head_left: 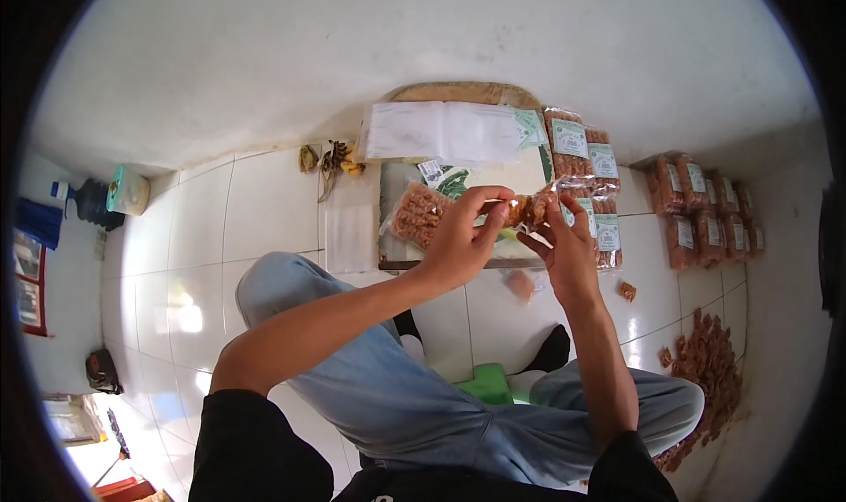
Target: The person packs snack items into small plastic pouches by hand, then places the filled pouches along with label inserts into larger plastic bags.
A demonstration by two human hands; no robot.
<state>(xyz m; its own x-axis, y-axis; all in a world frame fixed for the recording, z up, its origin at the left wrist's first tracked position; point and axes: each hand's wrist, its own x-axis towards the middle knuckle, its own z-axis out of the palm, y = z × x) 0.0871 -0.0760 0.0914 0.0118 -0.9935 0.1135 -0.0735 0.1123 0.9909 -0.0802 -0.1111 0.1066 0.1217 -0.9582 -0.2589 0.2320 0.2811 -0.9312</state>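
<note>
Above a low table (412,253), my two hands meet at a small clear-wrapped brown snack packet (523,209). My left hand (464,240) pinches its left end between thumb and forefinger. The fingers of my right hand (567,248) are closed around its right end, by the crinkled clear wrap. Just left of my left hand lies a larger clear bag of brown snack pieces (419,215). Behind the hands, a stack of clear plastic bags (441,130) lies across the table's far side. Labelled filled packs (570,139) stand along its right side.
More filled packs (696,185) are stacked by the right wall. A heap of small wrapped snacks (708,370) covers the floor at lower right, with a single wrapped piece (627,291) nearer. Bananas (352,164) lie left of the table. A green object (487,384) sits between my legs.
</note>
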